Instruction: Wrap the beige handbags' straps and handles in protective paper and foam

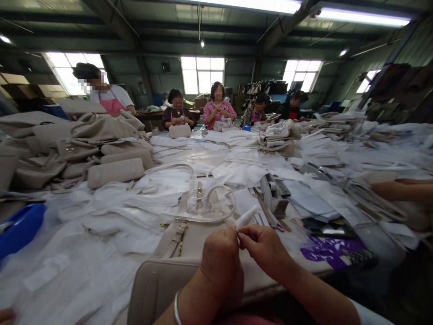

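Note:
A beige handbag lies in front of me, its handles wrapped in clear film and curving up over the table. Over the bag, my left hand is closed in a fist around the lower end of a slim white wrapped piece, whose tip points up and right. What is inside the wrapping cannot be seen. Thumb and fingers of my right hand pinch at the base of the same piece, close against the left hand. A strap with a gold buckle lies left of my hands.
Beige bags are heaped at the left, near a blue object. White sheets cover much of the table. A grey tape dispenser and purple plastic lie to the right. Another person's arm reaches in there; several people sit or stand opposite.

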### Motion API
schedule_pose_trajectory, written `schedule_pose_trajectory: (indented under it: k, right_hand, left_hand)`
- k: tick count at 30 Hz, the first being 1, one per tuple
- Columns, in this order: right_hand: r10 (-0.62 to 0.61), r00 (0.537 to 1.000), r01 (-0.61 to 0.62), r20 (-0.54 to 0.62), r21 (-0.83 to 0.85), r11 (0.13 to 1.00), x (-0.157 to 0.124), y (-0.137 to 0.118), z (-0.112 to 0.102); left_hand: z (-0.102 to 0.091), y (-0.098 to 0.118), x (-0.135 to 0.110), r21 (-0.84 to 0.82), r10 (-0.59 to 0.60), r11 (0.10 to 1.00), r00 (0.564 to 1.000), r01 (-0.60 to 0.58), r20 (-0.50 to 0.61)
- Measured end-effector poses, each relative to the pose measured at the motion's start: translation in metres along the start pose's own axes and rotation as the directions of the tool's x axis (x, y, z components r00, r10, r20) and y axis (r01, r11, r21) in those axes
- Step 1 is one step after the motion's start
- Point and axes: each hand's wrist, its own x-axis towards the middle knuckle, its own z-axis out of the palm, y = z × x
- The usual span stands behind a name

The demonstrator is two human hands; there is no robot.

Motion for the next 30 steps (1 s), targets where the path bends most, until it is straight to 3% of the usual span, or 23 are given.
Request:
schedule_pose_trajectory:
  k: [4,7,9,12,17,21,25,28,30]
  right_hand:
    - [-0.121,0.992,0.118,-0.040,-0.075,0.990,-0.007,0.006,0.005]
    - [-0.137,0.982,0.121,-0.128,-0.126,0.985,-0.007,0.012,0.013]
    - [-0.085,0.981,0.062,-0.175,-0.132,0.989,-0.004,0.014,0.016]
    - [-0.027,0.985,0.016,-0.168,-0.066,0.998,0.003,0.014,0.019]
    - [0.061,0.997,-0.053,-0.045,0.159,0.986,0.012,0.019,0.022]
    - [0.091,0.993,-0.106,0.068,0.250,0.962,0.012,0.029,0.024]
    - [-0.146,0.989,0.145,-0.008,0.166,0.975,0.008,0.034,0.023]
    - [-0.362,0.928,0.363,-0.087,-0.002,0.932,0.005,0.031,0.020]
    - [-0.477,0.873,0.469,-0.098,-0.096,0.878,0.005,0.027,0.019]
  left_hand:
    - [-0.004,-0.002,0.004,-0.138,-0.086,0.987,0.996,0.086,0.004]
    - [-0.013,-0.004,0.008,-0.316,-0.219,0.920,0.973,0.233,0.078]
    - [-0.020,-0.006,0.011,-0.455,-0.276,0.832,0.948,0.318,0.159]
    - [-0.028,-0.010,0.014,-0.641,-0.267,0.675,0.931,0.365,0.249]
    - [-0.032,-0.016,0.011,-0.813,-0.239,0.407,0.908,0.416,0.345]
    - [-0.038,-0.022,0.004,-0.878,-0.144,0.237,0.909,0.415,0.391]
    - [-0.041,-0.019,0.001,-0.876,-0.136,0.225,0.904,0.426,0.404]
    - [-0.037,-0.014,0.001,-0.846,-0.218,0.254,0.880,0.468,0.422]
    - [-0.034,-0.014,0.002,-0.845,-0.186,0.204,0.867,0.494,0.462]
